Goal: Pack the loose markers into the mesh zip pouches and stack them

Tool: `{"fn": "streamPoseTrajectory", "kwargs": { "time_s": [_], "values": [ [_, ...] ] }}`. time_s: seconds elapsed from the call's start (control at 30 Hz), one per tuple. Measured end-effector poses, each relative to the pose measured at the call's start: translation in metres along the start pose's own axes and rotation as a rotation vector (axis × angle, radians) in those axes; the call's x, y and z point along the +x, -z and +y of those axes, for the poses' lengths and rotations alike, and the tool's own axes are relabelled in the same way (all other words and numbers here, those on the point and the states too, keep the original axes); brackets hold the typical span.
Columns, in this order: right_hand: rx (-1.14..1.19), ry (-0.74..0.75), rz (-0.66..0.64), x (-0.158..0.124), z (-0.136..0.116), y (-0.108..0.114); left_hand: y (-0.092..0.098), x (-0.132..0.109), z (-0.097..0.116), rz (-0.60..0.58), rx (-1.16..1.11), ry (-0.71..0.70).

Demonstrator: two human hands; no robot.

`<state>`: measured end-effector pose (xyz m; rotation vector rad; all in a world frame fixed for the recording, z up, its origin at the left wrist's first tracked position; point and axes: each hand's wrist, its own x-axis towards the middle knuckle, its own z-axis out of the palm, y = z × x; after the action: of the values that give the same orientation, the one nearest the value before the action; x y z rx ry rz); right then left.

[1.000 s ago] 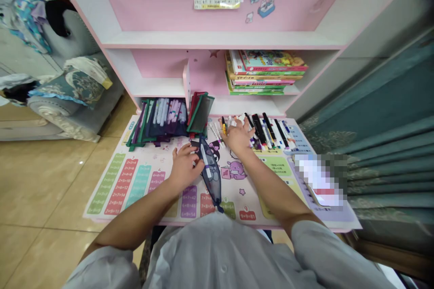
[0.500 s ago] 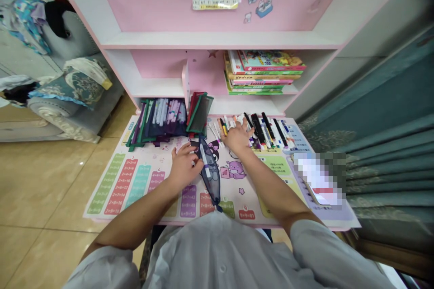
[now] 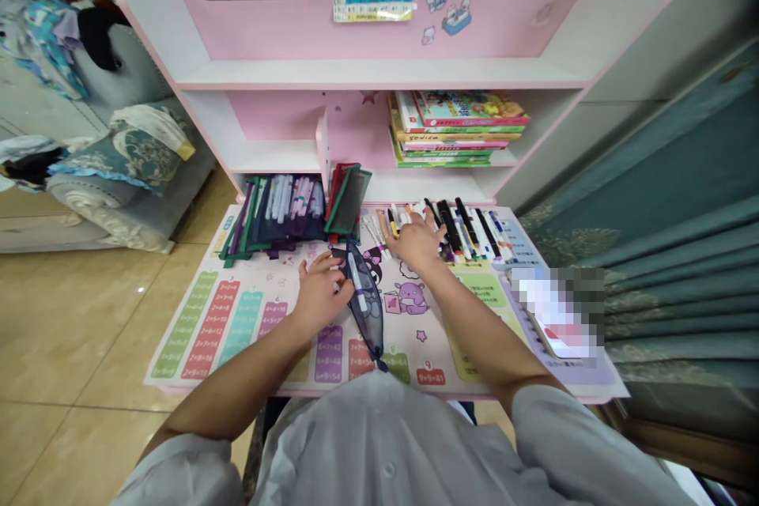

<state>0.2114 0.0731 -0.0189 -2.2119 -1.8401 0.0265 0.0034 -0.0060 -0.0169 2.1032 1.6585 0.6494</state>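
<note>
A dark blue mesh pencil pouch (image 3: 368,308) lies on the printed desk mat (image 3: 237,316) with a white pen (image 3: 357,292) showing inside it. My left hand (image 3: 319,291) grips the pouch's open top edge, fingers curled. My right hand (image 3: 417,240) rests on a row of loose pens and markers (image 3: 468,231) at the back of the desk, fingers spread over them. I cannot see whether a pen is under its fingertips.
A stack of filled mesh pouches (image 3: 278,213) and some red and green ones (image 3: 345,199) stand at the back left. Books (image 3: 454,130) lie on the pink shelf (image 3: 379,71). A blurred flat item (image 3: 554,308) lies at the right. A sofa (image 3: 100,174) stands left.
Both hands stay almost in place; my right hand's fingers shift slightly among the pens. The view has dropped a little.
</note>
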Motion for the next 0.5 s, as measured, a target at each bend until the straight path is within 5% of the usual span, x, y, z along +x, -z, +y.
{"fn": "streamPoseTrajectory", "kwargs": {
  "time_s": [0.27, 0.5],
  "values": [
    [0.149, 0.279, -0.024, -0.065, -0.015, 0.088, 0.002, -0.001, 0.002, -0.001, 0.007, -0.016],
    [0.069, 0.427, -0.313, -0.096, -0.029, 0.092, 0.004, -0.001, 0.002, -0.014, -0.001, -0.009]
  ]
}}
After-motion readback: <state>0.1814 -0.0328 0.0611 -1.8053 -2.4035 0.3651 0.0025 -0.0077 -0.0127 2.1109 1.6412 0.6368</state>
